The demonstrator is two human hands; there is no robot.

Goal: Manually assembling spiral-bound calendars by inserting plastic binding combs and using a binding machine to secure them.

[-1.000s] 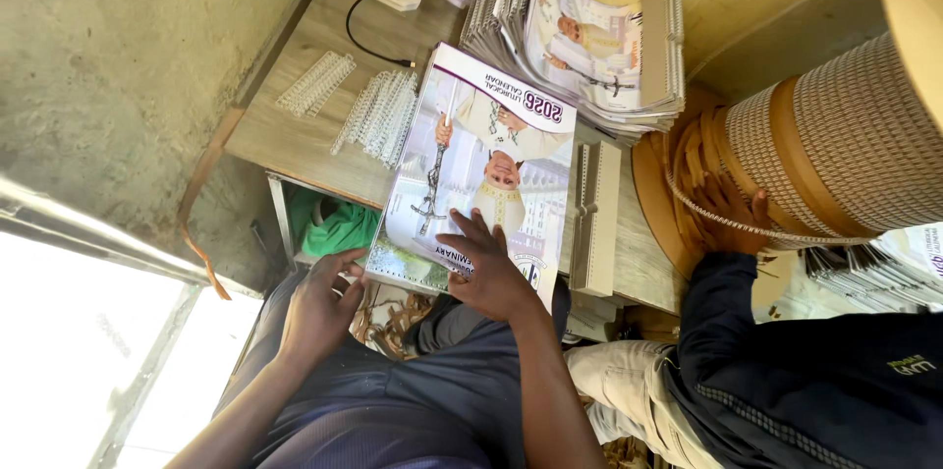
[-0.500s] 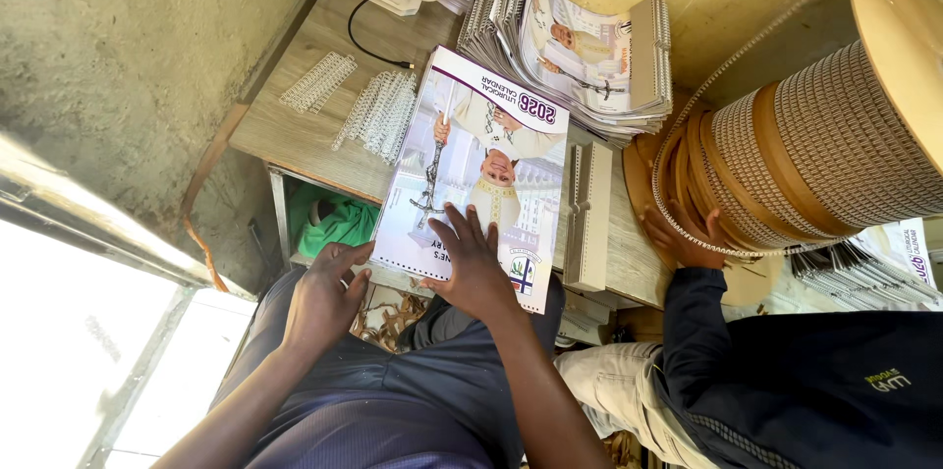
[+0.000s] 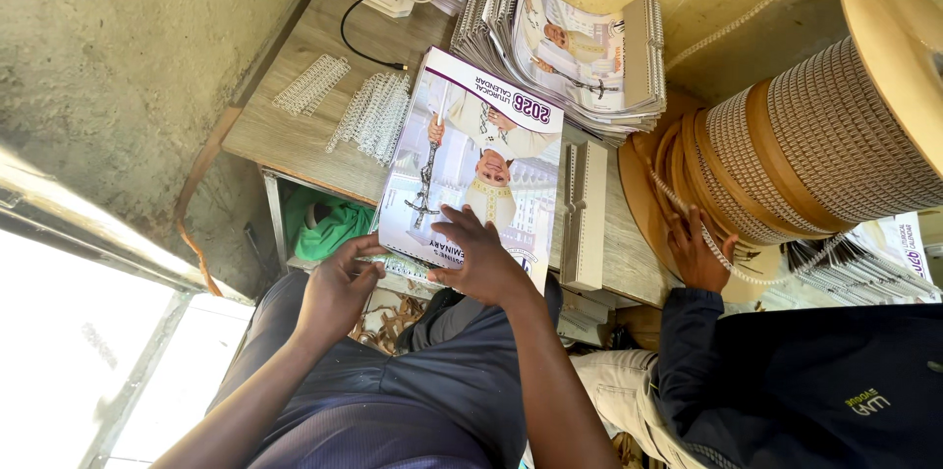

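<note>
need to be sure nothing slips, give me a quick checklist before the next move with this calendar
1. Right hand flat on the calendar: ok.
2. Left hand at the calendar's near edge: ok; exact finger grip cannot tell.
3. Calendar fully supported by the wooden table: not ok, near edge overhangs.
4. Loose wire binding coils within reach, left of the calendar: ok.
5. Co-worker's hand apart, on the big spool of binding wire: ok.
6. Stack of bound calendars stable: cannot tell.

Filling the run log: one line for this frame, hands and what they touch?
left hand: gripping calendar's near edge | right hand: flat on calendar cover | loose binding coils on table | co-worker's hand at wire spool
</note>
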